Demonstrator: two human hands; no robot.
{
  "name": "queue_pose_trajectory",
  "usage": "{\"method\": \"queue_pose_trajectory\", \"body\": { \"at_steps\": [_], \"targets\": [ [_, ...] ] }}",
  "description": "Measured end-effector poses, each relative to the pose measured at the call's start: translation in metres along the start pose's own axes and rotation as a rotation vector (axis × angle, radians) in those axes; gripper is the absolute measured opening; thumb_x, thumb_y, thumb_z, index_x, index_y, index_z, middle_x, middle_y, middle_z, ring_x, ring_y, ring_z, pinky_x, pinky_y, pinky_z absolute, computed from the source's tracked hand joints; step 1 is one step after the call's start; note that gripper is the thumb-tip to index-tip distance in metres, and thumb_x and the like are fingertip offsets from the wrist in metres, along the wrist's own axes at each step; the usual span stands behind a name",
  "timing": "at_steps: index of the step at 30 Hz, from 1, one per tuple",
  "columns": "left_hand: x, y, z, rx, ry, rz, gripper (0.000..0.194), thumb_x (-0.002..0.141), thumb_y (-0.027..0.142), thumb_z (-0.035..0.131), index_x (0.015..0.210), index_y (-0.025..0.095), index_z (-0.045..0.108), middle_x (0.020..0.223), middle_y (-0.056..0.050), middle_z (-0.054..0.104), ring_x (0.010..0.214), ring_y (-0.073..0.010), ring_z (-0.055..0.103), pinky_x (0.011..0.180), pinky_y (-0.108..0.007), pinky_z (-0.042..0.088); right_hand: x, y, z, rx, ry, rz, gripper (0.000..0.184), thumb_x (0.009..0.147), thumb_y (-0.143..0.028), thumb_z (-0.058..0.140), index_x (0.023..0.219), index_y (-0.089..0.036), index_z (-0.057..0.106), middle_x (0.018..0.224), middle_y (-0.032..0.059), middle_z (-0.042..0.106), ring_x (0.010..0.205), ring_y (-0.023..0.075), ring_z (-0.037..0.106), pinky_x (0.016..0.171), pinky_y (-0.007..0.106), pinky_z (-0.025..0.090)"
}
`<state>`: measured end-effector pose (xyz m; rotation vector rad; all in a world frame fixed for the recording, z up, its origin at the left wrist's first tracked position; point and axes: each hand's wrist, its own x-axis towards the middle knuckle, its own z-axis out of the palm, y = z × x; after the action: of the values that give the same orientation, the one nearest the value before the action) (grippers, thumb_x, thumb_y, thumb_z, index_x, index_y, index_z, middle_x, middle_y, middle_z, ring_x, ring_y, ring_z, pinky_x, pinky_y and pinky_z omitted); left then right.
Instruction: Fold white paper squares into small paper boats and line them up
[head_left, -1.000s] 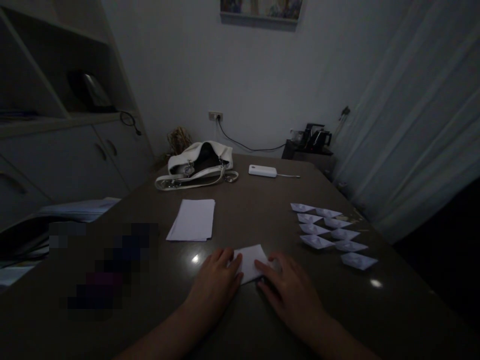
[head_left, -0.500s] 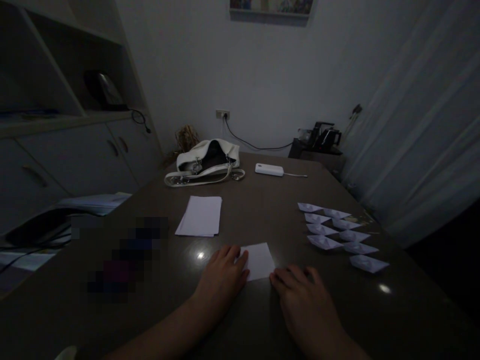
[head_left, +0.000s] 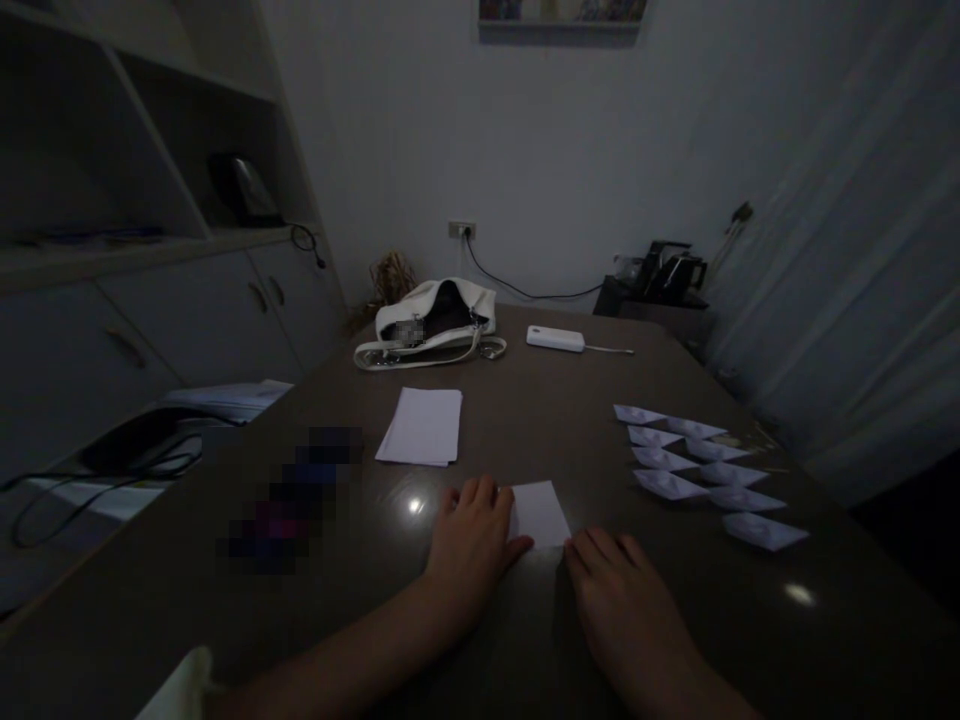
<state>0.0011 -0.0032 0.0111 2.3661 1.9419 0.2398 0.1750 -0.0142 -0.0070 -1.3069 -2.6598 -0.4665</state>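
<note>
A small white piece of paper (head_left: 541,512), apparently folded, lies flat on the table in front of me. My left hand (head_left: 474,540) rests palm down over its left part, thumb stretched along the near edge and fingers reaching forward. Part of the paper is hidden under that hand. At the near right corner, my right hand (head_left: 619,590) has its fingers bent and bunched together against the paper; its thumb is hard to see. Several folded paper boats (head_left: 670,486) stand in two rows to the right. A stack of white paper sheets (head_left: 421,428) lies farther off, left of centre.
Toward the back of the dark table (head_left: 570,400) are a white handbag (head_left: 439,320) and a white power bank (head_left: 555,339) with a short cable. A blurred dark item (head_left: 289,500) lies at left. Cabinets (head_left: 180,320) line the left side; a kettle (head_left: 675,275) stands behind at right.
The whole view has shifted a little, so things appear farther right. My left thumb has spread away from the fingers along the paper's near edge. The right hand stays at the corner.
</note>
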Motion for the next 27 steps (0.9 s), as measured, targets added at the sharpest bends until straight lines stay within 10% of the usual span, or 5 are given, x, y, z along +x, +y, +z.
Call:
{"method": "queue_pose_trajectory", "body": {
  "at_steps": [9, 17, 27],
  "targets": [
    [-0.007, -0.025, -0.024, 0.067, -0.18, 0.023, 0.03, 0.076, 0.034, 0.067, 0.096, 0.013, 0.06, 0.104, -0.015, 0.062, 0.101, -0.0334, 0.054, 0.083, -0.049, 0.039, -0.002, 0.001, 0.0, 0.045, -0.038, 0.01, 0.028, 0.063, -0.001, 0.055, 0.08, -0.015, 0.072, 0.091, 0.0098, 0.07, 0.085, 0.0249, 0.058, 0.075, 0.037, 0.037],
    [-0.001, -0.035, -0.017, -0.269, -0.15, 0.344, 0.028, 0.074, 0.032, 0.07, 0.095, 0.019, 0.057, 0.106, -0.006, 0.056, 0.099, -0.0227, 0.052, 0.08, -0.031, 0.045, 0.004, 0.01, -0.012, 0.185, -0.133, 0.083, 0.026, 0.071, -0.004, 0.055, 0.089, -0.018, 0.068, 0.091, 0.0061, 0.068, 0.087, 0.024, 0.058, 0.076, 0.037, 0.038],
    [-0.001, -0.027, -0.012, -0.067, -0.047, 0.507, 0.014, 0.085, 0.013, 0.045, 0.084, 0.014, 0.059, 0.082, -0.007, 0.063, 0.075, -0.0199, 0.058, 0.067, -0.03, 0.046, 0.011, 0.028, 0.002, 0.706, 0.041, 0.105, 0.021, 0.078, -0.016, 0.059, 0.098, -0.019, 0.06, 0.101, 0.0068, 0.065, 0.096, 0.0218, 0.058, 0.084, 0.035, 0.044]
  ]
}}
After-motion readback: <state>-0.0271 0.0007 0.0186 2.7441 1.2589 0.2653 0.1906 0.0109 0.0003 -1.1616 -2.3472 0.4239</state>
